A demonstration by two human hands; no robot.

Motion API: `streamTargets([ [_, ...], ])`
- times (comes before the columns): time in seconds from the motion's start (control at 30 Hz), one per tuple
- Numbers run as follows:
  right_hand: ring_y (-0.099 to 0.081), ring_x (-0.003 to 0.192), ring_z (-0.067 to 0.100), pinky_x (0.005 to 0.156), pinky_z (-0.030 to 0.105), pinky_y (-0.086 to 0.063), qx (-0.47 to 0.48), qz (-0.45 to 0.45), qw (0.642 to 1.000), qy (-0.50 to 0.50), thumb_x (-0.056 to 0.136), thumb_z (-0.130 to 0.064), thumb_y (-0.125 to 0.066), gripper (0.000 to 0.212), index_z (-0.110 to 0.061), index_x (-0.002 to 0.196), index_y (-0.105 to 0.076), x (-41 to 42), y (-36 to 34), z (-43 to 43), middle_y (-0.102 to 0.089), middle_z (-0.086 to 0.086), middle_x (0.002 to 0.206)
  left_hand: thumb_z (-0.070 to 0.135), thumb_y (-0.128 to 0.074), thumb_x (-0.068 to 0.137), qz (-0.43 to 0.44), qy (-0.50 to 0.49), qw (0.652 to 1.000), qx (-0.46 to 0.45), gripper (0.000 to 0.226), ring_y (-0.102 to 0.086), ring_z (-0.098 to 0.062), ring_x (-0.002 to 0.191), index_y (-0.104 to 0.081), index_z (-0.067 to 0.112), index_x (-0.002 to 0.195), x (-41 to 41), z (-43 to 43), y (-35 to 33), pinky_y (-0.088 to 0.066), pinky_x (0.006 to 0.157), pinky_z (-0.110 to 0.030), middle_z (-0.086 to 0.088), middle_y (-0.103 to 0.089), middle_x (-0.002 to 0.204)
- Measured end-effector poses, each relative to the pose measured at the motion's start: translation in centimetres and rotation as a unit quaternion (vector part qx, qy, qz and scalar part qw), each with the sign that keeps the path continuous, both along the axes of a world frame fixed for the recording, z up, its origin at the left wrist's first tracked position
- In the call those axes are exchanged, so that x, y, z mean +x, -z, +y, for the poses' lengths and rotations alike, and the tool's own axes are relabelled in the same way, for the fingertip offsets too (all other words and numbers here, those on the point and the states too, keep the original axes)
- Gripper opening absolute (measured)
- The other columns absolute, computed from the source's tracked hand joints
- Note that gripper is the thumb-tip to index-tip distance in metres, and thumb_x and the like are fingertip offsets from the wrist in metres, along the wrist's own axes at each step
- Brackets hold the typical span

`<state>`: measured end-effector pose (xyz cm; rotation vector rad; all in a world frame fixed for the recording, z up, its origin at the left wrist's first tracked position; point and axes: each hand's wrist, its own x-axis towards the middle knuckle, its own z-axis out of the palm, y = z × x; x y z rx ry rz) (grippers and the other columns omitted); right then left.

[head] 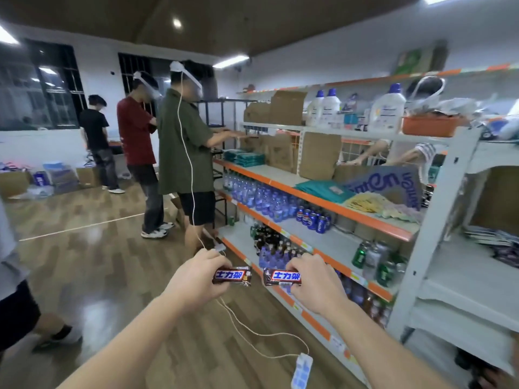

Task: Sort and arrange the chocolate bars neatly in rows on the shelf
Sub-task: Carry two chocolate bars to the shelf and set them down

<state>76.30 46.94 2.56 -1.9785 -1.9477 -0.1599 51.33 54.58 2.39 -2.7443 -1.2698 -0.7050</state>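
I hold two brown chocolate bars with blue and white lettering out in front of me, level and end to end with a small gap. My left hand (196, 279) grips the left chocolate bar (232, 276). My right hand (311, 282) pinches the right chocolate bar (282, 276) between fingers and thumb. Both bars hang in the air beside the shelf unit (373, 220), in front of its lower tiers, touching no shelf.
The shelves, white with orange edges, carry water bottles (252, 192), blue cans (314, 219), dark bottles (269, 240), green cans (376, 259), cardboard and folded cloths. Three people (182, 141) stand along the aisle ahead. A white cable with a small box (302, 369) dangles below my hands over wooden floor.
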Motion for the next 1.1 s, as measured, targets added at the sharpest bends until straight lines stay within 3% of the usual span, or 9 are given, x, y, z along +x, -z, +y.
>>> streamTargets([
  [0.3,-0.047,0.107,0.019,0.084,0.033,-0.041,-0.002,-0.007,0.990,0.137,0.085,-0.027,-0.062,0.031,-0.032,0.115,-0.054,11.9,-0.1,-9.9,-0.053,-0.004,0.110,0.041,-0.063,0.081,0.016,0.144,0.989,0.005,0.029,-0.045,-0.006,0.095,-0.059,0.034,0.109,14.7,-3.2,-0.5,-0.035,0.073,-0.016,0.020,-0.046,0.094],
  [0.53,-0.047,0.108,0.018,0.086,0.033,-0.042,-0.007,0.009,0.969,0.246,0.083,-0.028,-0.063,0.030,-0.032,0.112,-0.056,17.4,0.2,-17.5,-0.055,-0.006,0.110,0.038,-0.061,0.083,0.022,0.250,0.968,0.002,0.030,-0.043,-0.005,0.101,-0.056,0.032,0.113,23.8,-6.2,-0.1,-0.039,0.078,-0.017,0.017,-0.051,0.105],
  [0.73,-0.046,0.109,0.015,0.085,0.032,-0.040,0.014,-0.004,0.941,0.338,0.083,-0.026,-0.060,0.028,-0.032,0.110,-0.056,18.3,0.4,-24.0,-0.054,-0.010,0.112,0.038,-0.066,0.080,0.008,0.344,0.939,-0.002,0.031,-0.048,-0.010,0.102,-0.058,0.032,0.109,28.7,-8.9,0.5,-0.041,0.079,-0.022,0.014,-0.055,0.104],
  [0.87,-0.045,0.106,0.015,0.075,0.030,-0.033,0.020,-0.017,0.916,0.399,0.083,-0.029,-0.060,0.028,-0.033,0.111,-0.056,17.1,0.5,-27.6,-0.052,-0.011,0.108,0.038,-0.066,0.080,-0.002,0.396,0.918,-0.008,0.030,-0.045,-0.006,0.100,-0.059,0.033,0.109,30.4,-11.1,0.8,-0.040,0.078,-0.019,0.018,-0.053,0.103],
  [1.0,-0.045,0.105,0.016,0.077,0.032,-0.036,0.010,-0.015,0.893,0.450,0.081,-0.029,-0.060,0.029,-0.033,0.109,-0.056,15.3,0.9,-30.7,-0.052,-0.009,0.106,0.037,-0.066,0.079,-0.009,0.439,0.898,-0.012,0.030,-0.044,-0.006,0.098,-0.060,0.032,0.108,31.2,-13.3,1.7,-0.035,0.073,-0.018,0.018,-0.053,0.101],
  [1.1,-0.046,0.105,0.017,0.078,0.032,-0.037,0.012,-0.015,0.877,0.480,0.080,-0.030,-0.060,0.028,-0.032,0.108,-0.056,14.2,1.3,-32.9,-0.052,-0.009,0.105,0.034,-0.067,0.078,-0.013,0.473,0.881,-0.015,0.030,-0.048,-0.009,0.099,-0.061,0.031,0.108,31.6,-14.8,2.1,-0.040,0.076,-0.021,0.016,-0.055,0.101],
])
